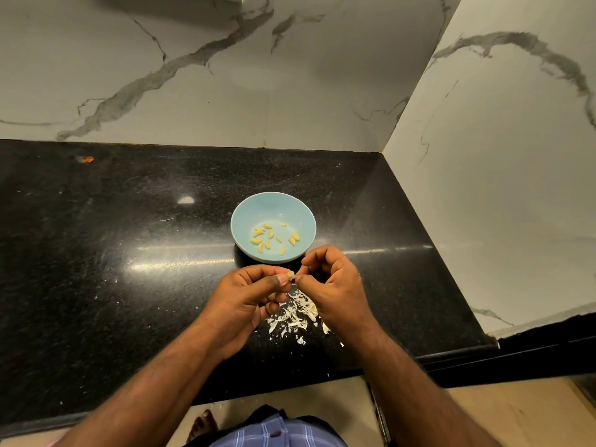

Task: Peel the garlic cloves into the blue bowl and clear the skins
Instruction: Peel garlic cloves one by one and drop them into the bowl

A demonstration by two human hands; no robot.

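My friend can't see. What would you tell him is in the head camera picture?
Two bare hands, left hand and right hand, pinch a small pale garlic clove above a black speckled stone counter. Behind them sits a round light-blue bowl holding peeled yellow cloves, and white papery skins lie beneath the hands.

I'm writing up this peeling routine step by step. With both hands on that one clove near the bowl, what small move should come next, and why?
Probably pull the last skin off with the right hand: the garlic clove is pinched between both hands, left hand gripping it, just short of the blue bowl, above the heap of skins on the counter.
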